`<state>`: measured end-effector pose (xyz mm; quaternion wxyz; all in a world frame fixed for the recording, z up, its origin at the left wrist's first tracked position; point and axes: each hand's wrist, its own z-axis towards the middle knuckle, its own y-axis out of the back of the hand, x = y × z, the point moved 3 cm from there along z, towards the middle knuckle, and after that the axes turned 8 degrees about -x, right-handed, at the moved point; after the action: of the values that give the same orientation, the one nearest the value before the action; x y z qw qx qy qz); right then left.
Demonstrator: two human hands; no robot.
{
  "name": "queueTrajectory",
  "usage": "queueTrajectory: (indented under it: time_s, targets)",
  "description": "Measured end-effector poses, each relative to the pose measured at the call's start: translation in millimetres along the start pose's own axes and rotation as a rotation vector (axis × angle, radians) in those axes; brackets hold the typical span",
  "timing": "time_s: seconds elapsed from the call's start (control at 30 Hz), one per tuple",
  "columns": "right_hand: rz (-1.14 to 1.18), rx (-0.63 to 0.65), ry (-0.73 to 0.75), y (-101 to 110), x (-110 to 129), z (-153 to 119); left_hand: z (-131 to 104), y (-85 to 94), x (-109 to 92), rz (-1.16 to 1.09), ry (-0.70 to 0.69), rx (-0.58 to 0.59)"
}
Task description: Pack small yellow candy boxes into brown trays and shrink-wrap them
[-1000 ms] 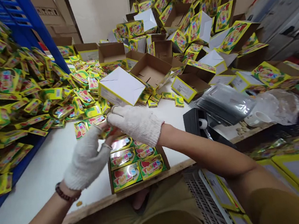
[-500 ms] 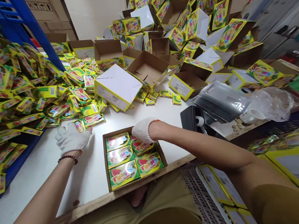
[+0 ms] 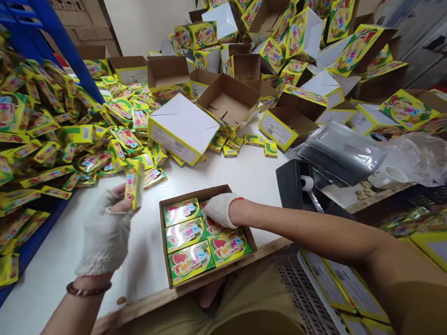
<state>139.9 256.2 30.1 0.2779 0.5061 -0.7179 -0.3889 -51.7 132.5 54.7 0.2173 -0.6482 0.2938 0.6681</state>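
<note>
Left hand [image 3: 108,226] clamped on a small yellow carton [image 3: 133,187], I hold it above the desk [image 3: 253,171]. My right hand [image 3: 222,210] reaches into the open box [image 3: 194,195] of packs [image 3: 191,259]; whether it grips one I cannot tell. Beyond lies a loose heap [image 3: 84,133].

One tray [image 3: 248,234], perhaps six packs [image 3: 191,261] inside; one cup [image 3: 391,176].

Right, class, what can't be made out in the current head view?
All in the head view:
Right hand: fingertips, and anything in its grip, hidden by the hand itself.
Packs beneath it: partly covered by that hand.
Small box in the left hand: fine print blurred.
Blue crate: cut off by the left edge.
</note>
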Motion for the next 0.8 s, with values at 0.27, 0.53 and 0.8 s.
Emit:
queueTrajectory:
  time_s: [0.27,0.53,0.8]
  targets:
    - [0.341,-0.697,-0.103,53,-10,-60,-54,-52.1,-41,-0.227,0.251,0.275]
    - [0.408,-0.621,-0.045,104,-32,-91,-71,-59.3,-44,0.344,-0.788,0.213]
    - [0.024,-0.249,-0.085,86,-33,-60,-73,-73.7,-31,0.775,-0.942,0.073]
